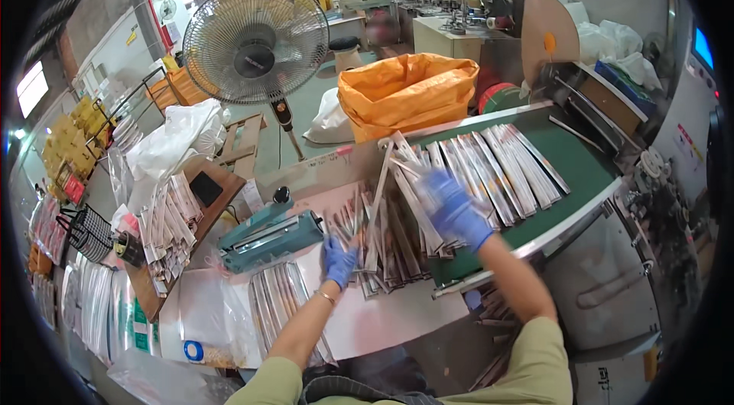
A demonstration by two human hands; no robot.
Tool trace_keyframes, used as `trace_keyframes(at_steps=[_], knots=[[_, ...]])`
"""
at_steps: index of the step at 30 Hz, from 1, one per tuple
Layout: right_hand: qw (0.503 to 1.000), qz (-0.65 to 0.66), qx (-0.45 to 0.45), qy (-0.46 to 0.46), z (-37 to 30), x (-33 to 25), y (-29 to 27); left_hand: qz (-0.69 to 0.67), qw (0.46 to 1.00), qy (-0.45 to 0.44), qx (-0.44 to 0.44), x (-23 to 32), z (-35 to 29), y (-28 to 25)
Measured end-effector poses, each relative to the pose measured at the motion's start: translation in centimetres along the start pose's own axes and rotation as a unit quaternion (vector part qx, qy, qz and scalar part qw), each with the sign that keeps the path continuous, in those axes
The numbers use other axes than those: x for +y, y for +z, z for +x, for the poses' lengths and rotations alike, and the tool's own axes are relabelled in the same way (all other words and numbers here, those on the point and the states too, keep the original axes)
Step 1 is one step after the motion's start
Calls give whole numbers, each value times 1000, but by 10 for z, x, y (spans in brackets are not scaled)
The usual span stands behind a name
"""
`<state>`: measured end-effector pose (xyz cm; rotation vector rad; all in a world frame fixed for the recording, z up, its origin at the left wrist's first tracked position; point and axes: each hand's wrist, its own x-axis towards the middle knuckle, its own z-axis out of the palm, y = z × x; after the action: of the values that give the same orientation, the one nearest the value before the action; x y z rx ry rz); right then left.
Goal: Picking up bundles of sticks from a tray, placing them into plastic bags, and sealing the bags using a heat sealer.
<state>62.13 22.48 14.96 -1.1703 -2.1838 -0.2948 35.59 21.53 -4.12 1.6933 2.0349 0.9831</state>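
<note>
My left hand (339, 261), in a blue glove, is closed on the ends of some slim packets (349, 223) at the left side of a loose heap. My right hand (453, 210), also blue-gloved, is smeared by motion above the heap's right part. Whether its fingers grip anything cannot be made out. Under and beside it, long silvery packets (527, 168) lie side by side on a green conveyor belt (585, 168). More packets (394, 241) are piled crosswise between my hands. A row of similar packets (279, 298) rests on the table left of my left forearm.
A teal bar-shaped device (274, 243), perhaps a sealer, stands left of my left hand. Beyond the belt is an orange sack (409, 95); a standing fan (256, 50) rises at the far left. Tape (195, 350) lies near the table's front edge. A wooden board (218, 210) carries more packets.
</note>
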Motion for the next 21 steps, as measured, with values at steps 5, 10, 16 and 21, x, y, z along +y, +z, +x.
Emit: trace_keyframes(at_steps=[5,10,16,21], knots=[[876,-258,61,402,-66,231,-33,138,986,93,21,24,-25,-7],[894,-166,-103,403,-11,139,-1,130,990,53,28,-5,-13,10],[937,-43,-172,301,44,-34,63,-408,900,-83,-128,-48,48,46],[853,142,-230,447,22,-52,134,-289,935,-198,-47,13,47,20]])
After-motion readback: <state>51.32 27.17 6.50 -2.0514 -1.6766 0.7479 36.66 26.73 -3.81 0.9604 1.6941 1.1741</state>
